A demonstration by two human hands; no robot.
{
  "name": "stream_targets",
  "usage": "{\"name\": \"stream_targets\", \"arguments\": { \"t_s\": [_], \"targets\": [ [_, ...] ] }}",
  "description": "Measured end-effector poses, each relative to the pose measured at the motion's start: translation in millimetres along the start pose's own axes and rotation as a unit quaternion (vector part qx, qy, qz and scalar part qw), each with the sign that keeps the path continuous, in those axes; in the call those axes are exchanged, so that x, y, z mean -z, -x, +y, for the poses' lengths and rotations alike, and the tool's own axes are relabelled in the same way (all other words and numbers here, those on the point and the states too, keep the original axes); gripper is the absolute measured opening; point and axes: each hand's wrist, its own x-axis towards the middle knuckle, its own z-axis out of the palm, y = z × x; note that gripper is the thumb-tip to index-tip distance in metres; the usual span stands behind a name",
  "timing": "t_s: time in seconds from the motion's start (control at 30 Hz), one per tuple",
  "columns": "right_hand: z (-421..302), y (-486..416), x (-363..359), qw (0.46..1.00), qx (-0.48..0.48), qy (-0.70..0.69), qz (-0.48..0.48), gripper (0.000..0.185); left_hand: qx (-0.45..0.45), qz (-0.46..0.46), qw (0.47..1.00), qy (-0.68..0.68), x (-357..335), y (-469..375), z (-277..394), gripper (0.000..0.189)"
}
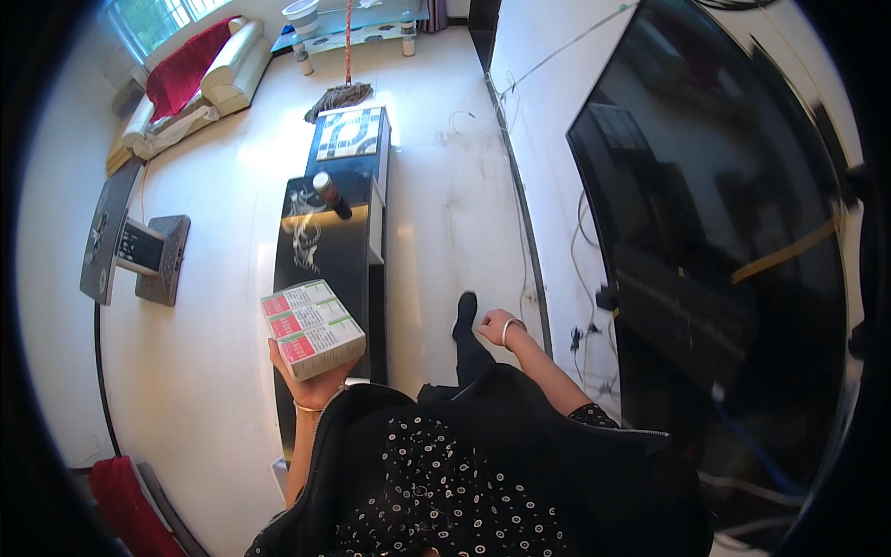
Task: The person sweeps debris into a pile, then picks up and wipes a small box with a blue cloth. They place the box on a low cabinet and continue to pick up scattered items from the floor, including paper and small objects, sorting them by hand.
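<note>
My left hand [313, 383] grips several white cartons [314, 327] with red and green panels and printed writing, held together side by side as one block. The palm and fingers are under and behind the cartons, partly hidden by them. Below and beyond that hand runs a long black low cabinet [324, 244] with a white floral pattern on its top. On the cabinet stands a dark bottle [333, 196] with a white cap. My right hand [495, 326] hangs over the pale floor with its fingers curled in and nothing visible in it. A bangle circles each wrist.
A mop [341, 97] stands behind the cabinet's far end. To the right, a large black television [710, 230] hangs by the wall, with loose cables [588, 334] below. A cream sofa [233, 66], glass table [362, 35] and tilted small table [115, 237] are farther off.
</note>
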Motion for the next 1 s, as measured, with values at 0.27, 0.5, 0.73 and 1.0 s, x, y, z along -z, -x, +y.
{"name": "stream_targets", "arguments": {
  "t_s": [0.27,0.5,0.73,1.0],
  "targets": [
    [-13.1,-230.2,205.2,0.998,-0.011,0.050,0.027,0.033,-0.084,-0.017,0.996,-0.040,-79.2,-232.4,29.8,0.077],
    [-72.0,-375.1,378.1,0.998,0.048,0.035,0.032,0.033,-0.186,0.037,0.981,0.024,-142.0,-374.0,61.5,0.069],
    [-93.8,-566.0,479.3,0.999,-0.015,0.017,-0.047,0.033,-0.166,0.088,0.982,0.023,-167.7,-595.7,129.1,0.068],
    [-70.6,-657.2,613.5,0.985,-0.157,-0.069,-0.009,0.038,-0.183,0.056,0.981,-0.032,-253.9,-834.5,208.8,0.071]
  ]
}}
